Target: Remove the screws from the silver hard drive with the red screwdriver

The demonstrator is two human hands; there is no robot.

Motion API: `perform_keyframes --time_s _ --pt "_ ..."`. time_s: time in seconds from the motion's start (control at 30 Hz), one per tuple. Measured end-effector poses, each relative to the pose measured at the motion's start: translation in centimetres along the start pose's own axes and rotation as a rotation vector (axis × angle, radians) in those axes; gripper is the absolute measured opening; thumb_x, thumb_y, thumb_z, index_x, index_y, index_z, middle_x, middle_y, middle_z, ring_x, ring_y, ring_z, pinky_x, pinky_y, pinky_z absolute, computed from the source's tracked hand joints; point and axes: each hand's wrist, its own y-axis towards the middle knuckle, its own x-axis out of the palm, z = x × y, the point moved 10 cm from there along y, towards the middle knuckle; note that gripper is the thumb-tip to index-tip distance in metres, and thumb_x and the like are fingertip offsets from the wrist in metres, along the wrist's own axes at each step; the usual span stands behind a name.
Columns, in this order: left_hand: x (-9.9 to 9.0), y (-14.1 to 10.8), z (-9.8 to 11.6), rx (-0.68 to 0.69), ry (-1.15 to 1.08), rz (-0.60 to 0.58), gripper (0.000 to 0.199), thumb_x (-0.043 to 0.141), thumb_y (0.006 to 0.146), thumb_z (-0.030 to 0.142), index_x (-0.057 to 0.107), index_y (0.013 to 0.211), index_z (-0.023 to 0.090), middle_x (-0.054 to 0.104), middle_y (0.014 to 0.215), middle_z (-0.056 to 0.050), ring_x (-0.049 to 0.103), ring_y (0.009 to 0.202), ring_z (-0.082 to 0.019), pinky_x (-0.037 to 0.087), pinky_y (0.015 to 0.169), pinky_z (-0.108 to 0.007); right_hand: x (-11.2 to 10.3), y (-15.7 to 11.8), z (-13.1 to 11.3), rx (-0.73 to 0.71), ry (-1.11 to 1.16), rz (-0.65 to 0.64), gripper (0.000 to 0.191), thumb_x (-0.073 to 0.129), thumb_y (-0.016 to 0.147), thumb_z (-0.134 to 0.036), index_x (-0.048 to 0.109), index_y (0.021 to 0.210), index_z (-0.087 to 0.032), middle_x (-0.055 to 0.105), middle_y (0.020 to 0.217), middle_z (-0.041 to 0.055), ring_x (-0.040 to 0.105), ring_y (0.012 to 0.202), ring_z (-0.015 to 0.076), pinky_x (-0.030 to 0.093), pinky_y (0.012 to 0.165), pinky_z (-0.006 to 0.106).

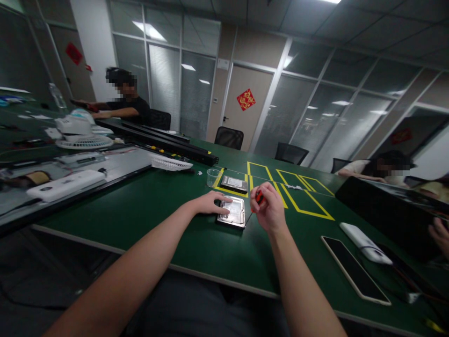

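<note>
A silver hard drive (237, 213) lies flat on the green table in front of me. My left hand (207, 203) grips it from the left, thumb and fingers pressed on its top; some fingertips are hard to make out. In my right hand (271, 211) is a red and black screwdriver (259, 196), fingers wrapped round its handle. Its thin shaft slants down to the drive's near right corner; whether the tip sits in a screw cannot be seen. A second hard drive (234, 184) rests just beyond, inside a yellow taped box, beside a clear plastic cup (212, 178).
More yellow tape outlines (308, 206) mark the table to the right. A phone (355, 269) and a white power bank (365, 242) lie at the near right, by a black case (382, 210). Left are a white power strip (66, 185), a panel and fan parts. Other people sit around the table.
</note>
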Motion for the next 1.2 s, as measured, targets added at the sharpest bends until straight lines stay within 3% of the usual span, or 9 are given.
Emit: perform_keyframes --time_s 0.23,0.47,0.63,0.8,1.07,1.2 --pt "-0.06 -0.07 0.12 -0.008 -0.001 -0.012 0.074 0.073 0.077 0.07 0.058 0.142 0.037 0.042 0.156 -0.007 0.035 0.145 -0.036 0.025 0.119 -0.047 -0.01 0.2 0.08 0.017 0.042 -0.017 0.029 0.046 0.094 -0.038 0.061 0.078 -0.019 0.064 0.07 0.0028 0.042 0.042 0.0085 0.031 0.044 0.023" --pt "-0.04 -0.13 0.02 -0.026 0.0 -0.011 0.076 0.073 0.076 0.071 0.059 0.142 0.036 0.043 0.156 -0.007 0.036 0.144 -0.036 0.026 0.118 -0.046 -0.2 0.12 0.1 -0.018 0.017 0.0 0.017 0.056 0.093 -0.029 0.057 0.079 -0.02 0.064 0.072 0.0008 0.051 0.046 0.0108 0.035 0.043 0.023" --pt "0.03 -0.09 0.18 -0.008 0.005 -0.013 0.076 0.073 0.077 0.07 0.059 0.142 0.034 0.044 0.156 -0.006 0.036 0.144 -0.036 0.024 0.119 -0.044 0.0 0.13 0.16 0.008 0.035 -0.012 0.012 0.057 0.092 -0.028 0.056 0.082 -0.021 0.065 0.072 -0.0006 0.046 0.041 0.0083 0.03 0.041 0.021" --pt "0.0 -0.05 -0.03 -0.016 0.0 -0.013 0.075 0.073 0.076 0.069 0.059 0.142 0.036 0.042 0.157 -0.006 0.035 0.145 -0.036 0.024 0.119 -0.045 -0.24 0.34 0.33 0.027 0.043 -0.001 0.03 0.047 0.095 -0.037 0.064 0.081 -0.017 0.063 0.066 0.0028 0.042 0.04 0.0081 0.028 0.042 0.023" --pt "-0.04 -0.09 0.13 -0.001 0.002 -0.007 0.075 0.073 0.077 0.069 0.059 0.142 0.035 0.043 0.156 -0.007 0.036 0.144 -0.036 0.025 0.119 -0.045 -0.2 0.05 0.0 -0.016 -0.018 0.014 0.019 0.061 0.092 -0.029 0.052 0.077 -0.02 0.064 0.072 -0.0001 0.049 0.046 0.0097 0.033 0.043 0.022" --pt "-0.04 -0.13 0.09 -0.009 0.005 -0.008 0.075 0.073 0.077 0.07 0.058 0.142 0.035 0.043 0.156 -0.007 0.036 0.145 -0.036 0.025 0.119 -0.045 -0.21 0.05 0.14 0.001 -0.022 0.019 0.02 0.063 0.091 -0.031 0.05 0.08 -0.022 0.065 0.072 -0.0022 0.043 0.041 0.0078 0.028 0.041 0.021"
